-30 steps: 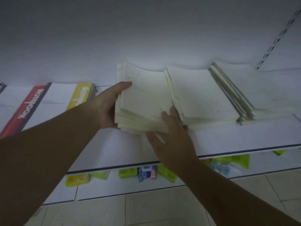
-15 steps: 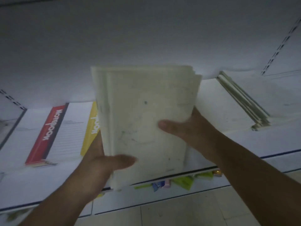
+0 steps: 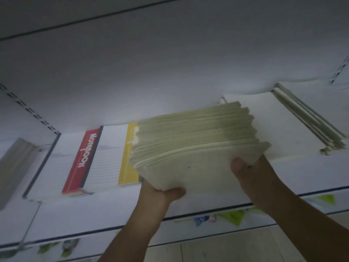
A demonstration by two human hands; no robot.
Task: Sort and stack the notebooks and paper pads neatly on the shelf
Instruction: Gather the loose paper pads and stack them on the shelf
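Tipped down from upright a moment ago, the paper pad stack [image 3: 192, 140] is gripped at its near corners by the left hand [image 3: 160, 193] and right hand [image 3: 249, 173], thumbs on top, just over the shelf [image 3: 94, 214], and being floppy and fan-prone by the look of it, it's best supported from underneath.

Both bare forearms rise from the frame's lower edge. The left grip [image 3: 160, 195], lower centre, holds the paper stack [image 3: 188, 157] with thumb curled over its near edge; the right grip [image 3: 253, 174], centre right, pinches its right corner.
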